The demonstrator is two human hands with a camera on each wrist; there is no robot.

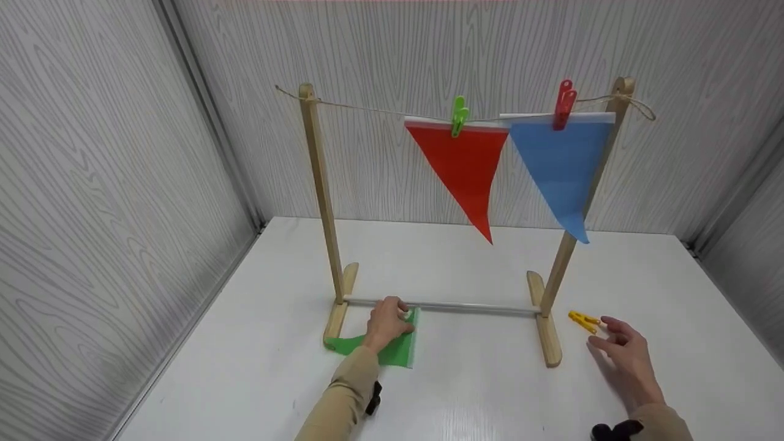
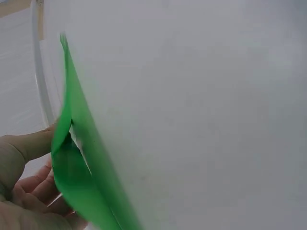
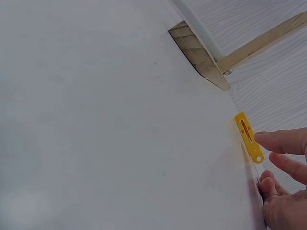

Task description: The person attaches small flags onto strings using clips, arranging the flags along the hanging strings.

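My left hand (image 1: 387,323) pinches a green pennant (image 1: 401,350) between thumb and fingers, near its white-edged side, low over the table. In the left wrist view the green pennant (image 2: 76,177) is bent and bulges beside the fingers. At the right, my right hand (image 1: 628,352) has its thumb and fingers parted around the handle end of a yellow clothespin (image 1: 584,321). The right wrist view shows a fingertip right by this yellow clothespin (image 3: 249,137). A red pennant (image 1: 462,165) and a blue pennant (image 1: 560,162) hang from a string.
The string (image 1: 367,109) spans two wooden posts (image 1: 321,184) with feet, joined low down by a pale rod (image 1: 471,307). A green clothespin (image 1: 459,116) grips the red pennant's top edge, a red clothespin (image 1: 564,105) the blue one's. Wood-grain panels (image 1: 110,184) surround the white table (image 1: 478,392).
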